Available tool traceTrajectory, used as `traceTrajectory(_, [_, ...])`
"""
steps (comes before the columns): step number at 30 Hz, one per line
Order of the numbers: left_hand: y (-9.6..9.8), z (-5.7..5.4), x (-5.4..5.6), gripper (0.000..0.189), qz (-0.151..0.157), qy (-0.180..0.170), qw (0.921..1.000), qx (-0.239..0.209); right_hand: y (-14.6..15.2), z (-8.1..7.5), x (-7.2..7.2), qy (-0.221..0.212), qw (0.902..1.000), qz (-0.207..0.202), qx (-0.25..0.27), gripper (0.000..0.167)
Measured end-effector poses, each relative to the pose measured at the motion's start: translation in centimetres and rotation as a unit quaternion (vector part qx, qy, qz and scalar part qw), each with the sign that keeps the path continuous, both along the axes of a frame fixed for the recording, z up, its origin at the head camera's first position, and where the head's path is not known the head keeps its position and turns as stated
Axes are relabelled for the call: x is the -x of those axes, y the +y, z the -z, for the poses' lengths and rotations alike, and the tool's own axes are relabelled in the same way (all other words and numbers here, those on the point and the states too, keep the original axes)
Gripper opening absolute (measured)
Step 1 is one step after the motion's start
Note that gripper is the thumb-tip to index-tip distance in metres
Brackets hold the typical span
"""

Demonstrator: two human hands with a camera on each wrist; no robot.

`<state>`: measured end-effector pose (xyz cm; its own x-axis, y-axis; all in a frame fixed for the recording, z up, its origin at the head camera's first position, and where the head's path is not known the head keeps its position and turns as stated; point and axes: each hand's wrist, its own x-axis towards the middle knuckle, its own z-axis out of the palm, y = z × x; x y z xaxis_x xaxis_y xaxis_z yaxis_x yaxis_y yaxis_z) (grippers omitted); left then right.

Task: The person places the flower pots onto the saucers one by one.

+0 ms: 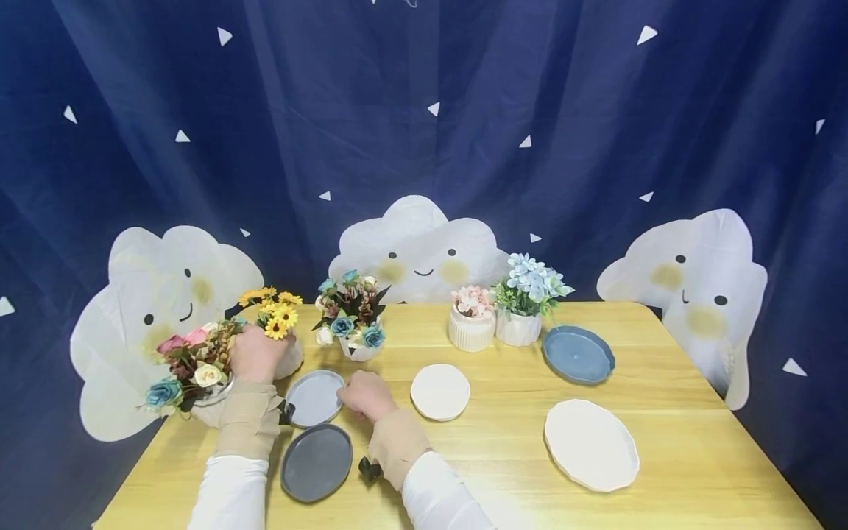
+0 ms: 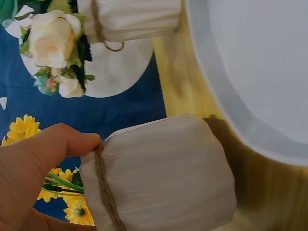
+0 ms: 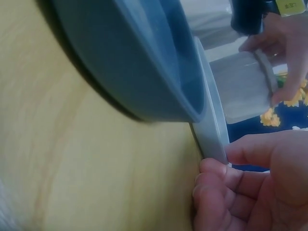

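My left hand grips the rim of a white-wrapped flowerpot tied with twine. Yellow daisies grow out of this pot. With thumb and fingers, my right hand pinches the edge of a light grey plate, seen edge-on in the right wrist view. A dark grey plate lies just in front of the light one. Left of my left hand stands another wrapped pot with pink, cream and blue roses, partly hidden by my wrist.
A pot of blue and white roses stands behind the light plate. Farther right are a ribbed pot with pink flowers and a white pot with blue flowers. A small white plate, a blue plate and a large white plate lie on the table.
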<state>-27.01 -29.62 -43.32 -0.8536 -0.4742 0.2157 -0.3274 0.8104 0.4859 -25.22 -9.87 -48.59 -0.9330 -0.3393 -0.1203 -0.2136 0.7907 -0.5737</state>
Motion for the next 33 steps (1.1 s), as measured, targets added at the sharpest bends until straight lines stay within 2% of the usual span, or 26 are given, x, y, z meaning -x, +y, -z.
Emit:
traceTrajectory(9, [0.4, -1.4, -0.9, 0.075, 0.020, 0.019, 0.9994, 0.023, -0.5, 0.1, 0.1, -0.010, 0.9995, 0.026, -0.014, 0.035])
traceTrajectory(17, [0.8, -2.2, -1.8, 0.074, 0.039, 0.027, 0.9987, 0.021, -0.7, -0.2, 0.1, -0.025, 0.9986, 0.042, -0.018, 0.038])
traceTrajectory(23, [1.3, -3.4, -3.0, 0.075, 0.062, 0.043, 0.9969, 0.021, -0.7, -0.1, 0.0, -0.022, 0.9984, 0.049, -0.017, 0.034])
traceTrajectory(26, [1.7, -4.0, -3.7, 0.079, 0.077, 0.034, 0.9962, 0.022, -0.7, 0.0, 0.0, -0.020, 0.9983, 0.053, -0.014, 0.031])
traceTrajectory(29, [2.0, -4.6, -4.4, 0.083, 0.091, 0.010, 0.9956, 0.018, -0.8, 0.0, 0.0, -0.018, 0.9984, 0.053, -0.012, 0.030])
traceTrajectory(33, [2.5, -4.9, -5.3, 0.083, 0.112, -0.005, 0.9937, 0.013, -0.8, 0.0, -0.1, -0.019, 0.9984, 0.052, -0.011, 0.030])
